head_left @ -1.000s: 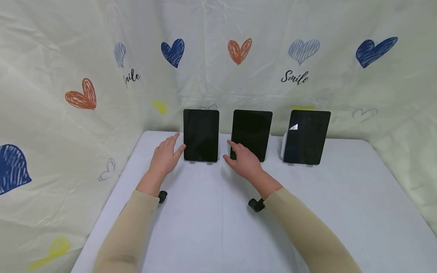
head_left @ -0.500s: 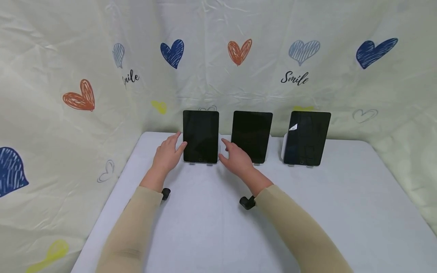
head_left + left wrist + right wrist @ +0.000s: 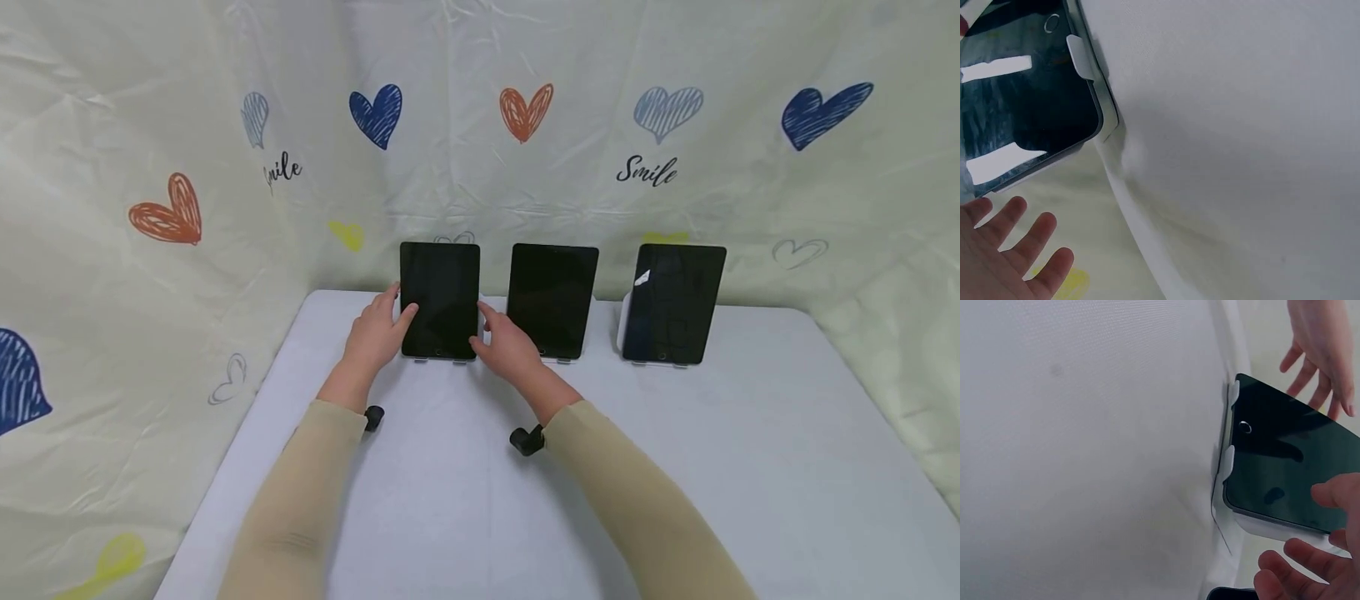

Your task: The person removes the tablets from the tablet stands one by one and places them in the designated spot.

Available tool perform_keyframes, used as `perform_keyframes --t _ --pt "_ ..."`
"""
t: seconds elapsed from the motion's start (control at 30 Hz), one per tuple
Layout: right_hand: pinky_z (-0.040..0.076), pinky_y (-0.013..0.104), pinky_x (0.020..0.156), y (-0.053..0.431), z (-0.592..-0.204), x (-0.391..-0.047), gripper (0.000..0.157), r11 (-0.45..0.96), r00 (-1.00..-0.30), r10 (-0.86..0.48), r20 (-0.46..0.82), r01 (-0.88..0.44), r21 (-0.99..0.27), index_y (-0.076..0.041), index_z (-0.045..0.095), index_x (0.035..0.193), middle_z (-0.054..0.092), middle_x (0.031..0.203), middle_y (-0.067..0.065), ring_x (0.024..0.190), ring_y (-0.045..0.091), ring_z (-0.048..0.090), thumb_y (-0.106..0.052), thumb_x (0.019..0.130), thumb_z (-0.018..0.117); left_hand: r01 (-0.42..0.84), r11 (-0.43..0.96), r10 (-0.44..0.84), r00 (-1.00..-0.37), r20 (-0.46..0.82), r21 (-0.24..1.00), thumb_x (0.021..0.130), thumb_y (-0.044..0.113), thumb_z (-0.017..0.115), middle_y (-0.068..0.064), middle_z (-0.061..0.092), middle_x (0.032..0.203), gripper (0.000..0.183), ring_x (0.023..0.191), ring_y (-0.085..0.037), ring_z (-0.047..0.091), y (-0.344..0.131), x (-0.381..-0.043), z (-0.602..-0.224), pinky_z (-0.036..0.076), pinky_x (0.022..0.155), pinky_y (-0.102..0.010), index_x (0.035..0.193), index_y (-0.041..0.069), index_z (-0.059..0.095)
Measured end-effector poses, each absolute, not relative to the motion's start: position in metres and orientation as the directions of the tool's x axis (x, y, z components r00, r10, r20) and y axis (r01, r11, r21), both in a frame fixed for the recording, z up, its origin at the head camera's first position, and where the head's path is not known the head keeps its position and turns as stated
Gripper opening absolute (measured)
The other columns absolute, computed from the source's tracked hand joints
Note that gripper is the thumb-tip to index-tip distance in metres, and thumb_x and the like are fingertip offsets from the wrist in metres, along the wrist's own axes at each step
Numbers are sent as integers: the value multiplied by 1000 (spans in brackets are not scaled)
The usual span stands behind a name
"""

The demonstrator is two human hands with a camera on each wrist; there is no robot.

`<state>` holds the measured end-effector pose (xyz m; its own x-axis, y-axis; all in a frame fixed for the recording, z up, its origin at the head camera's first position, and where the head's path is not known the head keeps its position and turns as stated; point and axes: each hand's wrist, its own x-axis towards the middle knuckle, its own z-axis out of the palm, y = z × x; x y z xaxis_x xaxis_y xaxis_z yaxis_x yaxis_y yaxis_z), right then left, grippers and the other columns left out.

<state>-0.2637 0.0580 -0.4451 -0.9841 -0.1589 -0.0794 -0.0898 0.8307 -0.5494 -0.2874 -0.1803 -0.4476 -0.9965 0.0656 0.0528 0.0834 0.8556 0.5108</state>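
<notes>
A black tablet (image 3: 439,292) stands upright in a white stand at the left of a row of three. Close to its left edge is my left hand (image 3: 372,333), fingers spread and thumb overlapping the screen's edge in the head view. At the opposite edge my right hand (image 3: 510,346) has its thumb and forefinger apart, fingertips right beside the tablet. The right wrist view shows both hands flanking the tablet (image 3: 1291,456), whose lower edge rests in two stand clips (image 3: 1229,464). In the left wrist view, the left fingers (image 3: 1035,240) are extended below the tablet's side.
A middle tablet (image 3: 555,292) stands just behind the right hand, and a third tablet (image 3: 675,304) is farther right, each on its stand. All are near the back edge of the white-covered table (image 3: 465,500). A curtain (image 3: 585,50) printed with hearts hangs behind.
My right hand has moved left, from in front of the middle tablet to the left tablet's right edge. The left hand has shifted slightly right and away from me, closer to the tablet.
</notes>
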Motion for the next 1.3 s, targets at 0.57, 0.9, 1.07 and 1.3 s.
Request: perform_keyframes --t 0.57,0.9,1.07,1.3 --pt "50 32 69 54 -446 -273 71 793 -992 -112 -65 -50 -607 -28 24 158 53 120 3 81 20 55 -34 99 61 46 720 25 -999 40 693 100 63 34 -14 30 158 77 140 -33 36 -175 -293 -447 31 112 -52 160 18 17" --pt "52 34 81 49 -445 -272 64 563 -991 -62 -114 60 -824 -28 32 156 51 126 6 104 23 54 -22 100 61 43 639 4 -999 53 768 106 44 40 -9 32 157 62 139 -30 37 -178 -295 -456 33 111 -51 159 19 23" --pt "53 35 82 48 -451 -274 61 475 -993 -26 -118 92 -875 -30 36 154 52 124 5 104 23 53 -18 99 61 58 619 -17 -996 86 783 107 32 43 -9 37 153 53 137 -29 39 -179 -294 -457 34 111 -49 157 16 31" --pt "53 36 82 47 -456 -272 54 507 -998 -13 -68 52 -860 -32 37 151 55 124 2 103 22 55 -23 102 58 98 601 -95 -977 193 793 105 22 51 -11 54 131 44 121 -28 50 -180 -293 -460 43 101 -45 148 15 49"
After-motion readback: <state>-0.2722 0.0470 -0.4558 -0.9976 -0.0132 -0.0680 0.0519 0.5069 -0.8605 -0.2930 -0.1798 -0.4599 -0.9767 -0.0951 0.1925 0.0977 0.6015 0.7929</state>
